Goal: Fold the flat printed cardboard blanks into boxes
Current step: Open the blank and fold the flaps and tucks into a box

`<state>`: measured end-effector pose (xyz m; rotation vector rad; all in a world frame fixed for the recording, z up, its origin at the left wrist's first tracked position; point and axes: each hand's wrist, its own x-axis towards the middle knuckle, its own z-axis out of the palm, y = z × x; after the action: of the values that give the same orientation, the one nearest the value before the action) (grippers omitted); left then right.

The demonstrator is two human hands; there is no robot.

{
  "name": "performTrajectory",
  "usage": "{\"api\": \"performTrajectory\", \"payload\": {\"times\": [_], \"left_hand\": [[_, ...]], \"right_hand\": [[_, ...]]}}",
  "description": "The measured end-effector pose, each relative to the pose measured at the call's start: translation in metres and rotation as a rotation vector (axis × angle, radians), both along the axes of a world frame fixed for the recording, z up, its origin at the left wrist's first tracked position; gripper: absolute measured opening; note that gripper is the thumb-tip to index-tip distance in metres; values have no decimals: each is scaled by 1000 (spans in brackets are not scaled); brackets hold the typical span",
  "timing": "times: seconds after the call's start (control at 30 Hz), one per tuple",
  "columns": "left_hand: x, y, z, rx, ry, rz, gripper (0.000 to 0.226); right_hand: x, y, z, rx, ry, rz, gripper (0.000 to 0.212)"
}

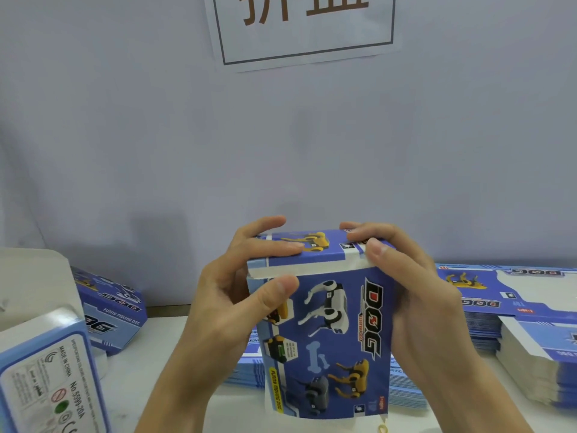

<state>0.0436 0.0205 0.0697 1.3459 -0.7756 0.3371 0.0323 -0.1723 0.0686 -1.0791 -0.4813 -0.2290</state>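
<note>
A blue printed box (pixel 331 335) with robot dogs and the word DOG stands upright in the middle, held above the table. My left hand (pixel 237 295) grips its upper left corner, thumb on the front face and fingers over the folded top flap. My right hand (pixel 415 292) grips the upper right corner, thumb pressing the flap's white edge down. Behind and under the box lies a low stack of flat blanks (pixel 246 367).
Two finished boxes sit at the left, one far (pixel 109 310) and one near (pixel 50 379), beside a white carton (pixel 34 276). More flat blanks are piled at the right (pixel 515 301) and front right (pixel 537 367). A wall with a paper sign (pixel 306 26) rises behind the table.
</note>
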Motion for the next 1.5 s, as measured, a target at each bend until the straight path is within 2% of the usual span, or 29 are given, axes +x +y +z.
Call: {"api": "performTrajectory", "payload": {"times": [0.07, 0.17, 0.3, 0.47, 0.53, 0.6, 0.67, 0.87, 0.93, 1.07, 1.23, 1.33, 1.5], "left_hand": [[1, -1, -1, -32, -11, 6, 27], [2, 1, -2, -52, -8, 0, 28], [1, 0, -1, -43, -15, 11, 27], [-2, -5, 0, -26, -19, 37, 29], [-3, -7, 0, -18, -22, 22, 29], [-3, -8, 1, -13, -31, 49, 30], [-1, -9, 0, -26, -36, 84, 31], [-1, -13, 1, 20, -48, 136, 36], [-1, -15, 1, 43, -62, 159, 36], [0, -13, 2, 16, -48, 171, 36], [1, -11, 1, 50, -60, 199, 16], [-1, -12, 0, 78, -55, 196, 15], [-1, -14, 1, 74, -63, 185, 22]], "right_hand": [[1, -1, -2, -22, -38, 27, 14], [2, -1, -4, -127, -134, -8, 30], [6, -1, -7, -120, -138, -65, 18], [7, -4, -6, -100, -126, -95, 28], [7, -5, -7, -89, -123, -110, 20], [6, -4, -7, -127, -174, -206, 17], [7, 0, -8, -175, -245, -315, 25], [7, 0, -8, -104, -184, -204, 8], [6, -1, -8, -111, -191, -205, 10], [4, 5, -5, -140, -294, -297, 28], [4, 7, -6, -125, -249, -238, 15], [4, 5, -6, -96, -200, -198, 9], [3, 4, -5, -117, -210, -257, 11]]}}
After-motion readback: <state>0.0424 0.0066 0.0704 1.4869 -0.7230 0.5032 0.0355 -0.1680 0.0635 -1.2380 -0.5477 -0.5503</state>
